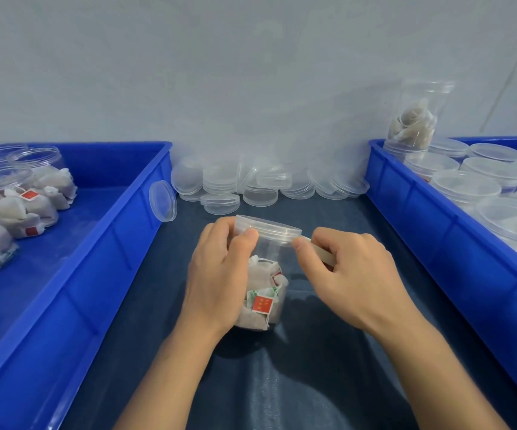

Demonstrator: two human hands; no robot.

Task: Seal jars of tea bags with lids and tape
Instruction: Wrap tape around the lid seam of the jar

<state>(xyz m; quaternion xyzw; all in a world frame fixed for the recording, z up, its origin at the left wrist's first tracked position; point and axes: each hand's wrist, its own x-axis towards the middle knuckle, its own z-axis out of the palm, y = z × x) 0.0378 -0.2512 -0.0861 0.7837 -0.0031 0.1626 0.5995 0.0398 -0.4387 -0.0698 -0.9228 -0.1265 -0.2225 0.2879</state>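
Note:
A clear plastic jar [266,287] with tea bags inside stands on the dark cloth in the middle of the view. A clear lid [269,228] sits on top of it. My left hand [220,274] grips the jar's left side, its thumb pressed just under the lid's rim. My right hand [344,274] pinches a strip of pale tape [322,252]. The tape's end lies at the lid's right edge, under my right thumb tip.
A blue bin [102,249] on the left holds open jars [5,181] of tea bags. Loose clear lids [266,184] are piled along the wall. A blue bin [421,218] on the right holds lidded jars, with one jar [415,119] stacked on top.

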